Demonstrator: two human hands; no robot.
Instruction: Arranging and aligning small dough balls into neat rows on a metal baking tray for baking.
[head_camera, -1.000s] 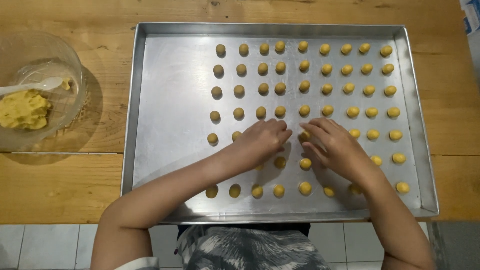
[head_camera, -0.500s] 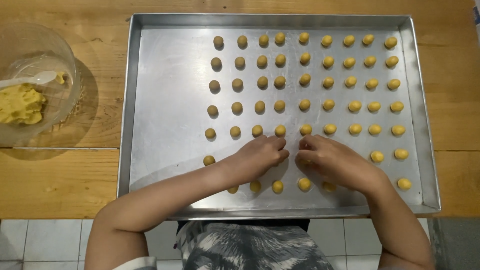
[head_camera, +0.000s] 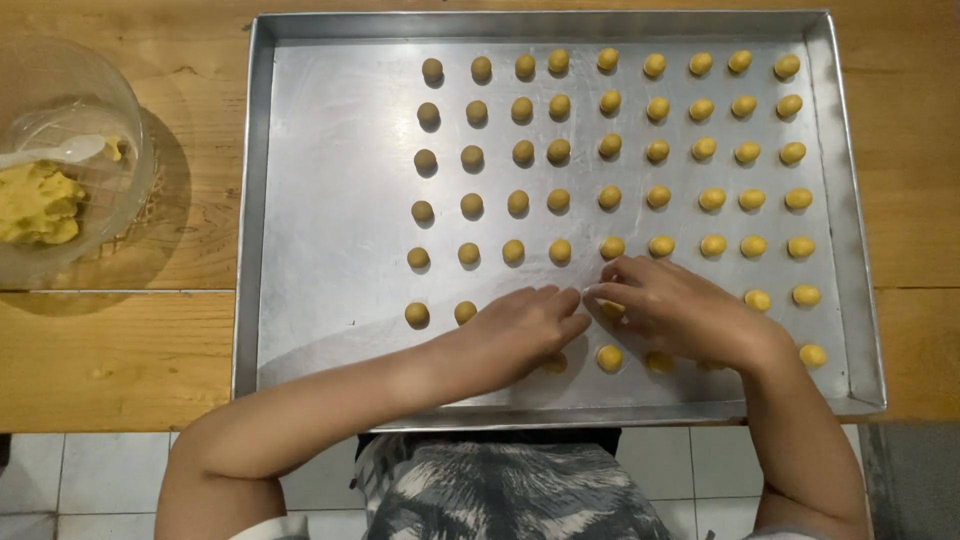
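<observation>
Shaping dough balls on a metal baking tray
I am bringing my left hand and right hand together, fingertips meeting over the near rows, both palms down, pinching nothing I can see

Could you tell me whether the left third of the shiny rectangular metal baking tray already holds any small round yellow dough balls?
No, the left part of the metal baking tray is bare; the dough balls begin nearer the middle.

Even, warm indoor light falls from above, and the view is sharp throughout. The metal baking tray shows a soft dull sheen without harsh glare. Faint shadows lie beneath the forearms and beside the glass bowl on the tabletop.
</observation>
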